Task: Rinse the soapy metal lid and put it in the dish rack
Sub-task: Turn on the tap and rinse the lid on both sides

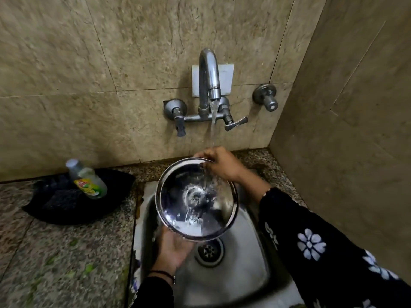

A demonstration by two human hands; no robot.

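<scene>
A round shiny metal lid is held above the steel sink, inner side toward me and tilted. Water from the wall tap streams down onto it and splashes across its middle. My left hand supports the lid from below at its near rim. My right hand pinches the far rim from above, just under the water stream. No dish rack is in view.
A dish soap bottle lies on a dark cloth on the granite counter to the left. The sink drain shows below the lid. Tiled walls close in behind and on the right, with a separate valve.
</scene>
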